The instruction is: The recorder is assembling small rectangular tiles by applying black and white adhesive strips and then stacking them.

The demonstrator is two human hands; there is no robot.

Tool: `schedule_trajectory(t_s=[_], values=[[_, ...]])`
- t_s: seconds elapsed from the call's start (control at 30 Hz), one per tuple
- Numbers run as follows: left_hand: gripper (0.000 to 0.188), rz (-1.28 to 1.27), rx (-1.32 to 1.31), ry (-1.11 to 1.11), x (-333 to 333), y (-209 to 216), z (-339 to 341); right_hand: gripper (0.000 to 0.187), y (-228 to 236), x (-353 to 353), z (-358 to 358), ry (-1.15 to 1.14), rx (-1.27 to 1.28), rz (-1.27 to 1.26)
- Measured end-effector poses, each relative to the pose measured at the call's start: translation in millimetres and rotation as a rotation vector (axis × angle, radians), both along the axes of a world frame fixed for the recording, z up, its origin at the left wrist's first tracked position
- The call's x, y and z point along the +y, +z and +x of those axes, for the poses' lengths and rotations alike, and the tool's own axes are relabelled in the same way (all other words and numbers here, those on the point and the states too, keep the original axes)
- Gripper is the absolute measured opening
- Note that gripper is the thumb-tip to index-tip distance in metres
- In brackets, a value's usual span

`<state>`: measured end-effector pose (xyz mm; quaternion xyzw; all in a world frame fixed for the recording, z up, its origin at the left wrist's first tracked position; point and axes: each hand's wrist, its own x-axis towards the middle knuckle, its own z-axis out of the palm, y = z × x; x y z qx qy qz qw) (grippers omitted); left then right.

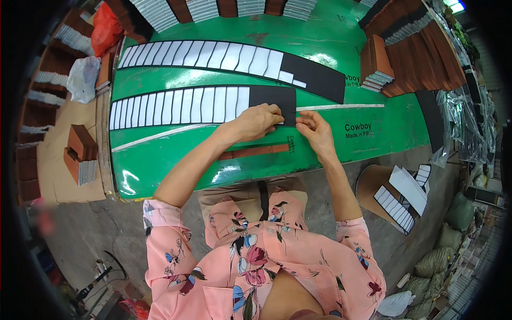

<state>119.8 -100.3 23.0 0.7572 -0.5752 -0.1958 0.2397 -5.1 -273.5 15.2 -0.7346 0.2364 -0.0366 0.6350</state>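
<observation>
A long black strip [272,98] lies on the green table, covered along its left part with a row of white pieces [202,105]. My left hand [253,122] rests over its bare black end, fingers pinched together at the lower edge. A small bit of white shows under those fingertips; the rest of it is hidden. Just off the strip's right end, my right hand [317,136] has its thumb and forefinger curled but apart, with nothing visible between them. Farther back is a second black strip [320,77], also bearing white pieces, with smaller ones stepped along its lower edge.
The green table [330,144] carries a flat brown bar [253,152] near its front edge. Brown stacked blocks [378,64] stand at the back right, others along the far edge. At left are a brown block [80,149] and a white bag [84,80]. A stool [370,178] holds more strips.
</observation>
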Motion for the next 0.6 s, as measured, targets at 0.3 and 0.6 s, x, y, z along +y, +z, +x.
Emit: schedule_trajectory(t_s=[0.3,0.6], values=[[0.033,-0.024,0.076,0.037,3,2,-4,0.021,-12,2,-6,-0.158,-0.08,0.615],[0.024,-0.076,0.294,0.208,8,17,-6,0.024,-11,6,4,-0.036,-0.08,0.725]])
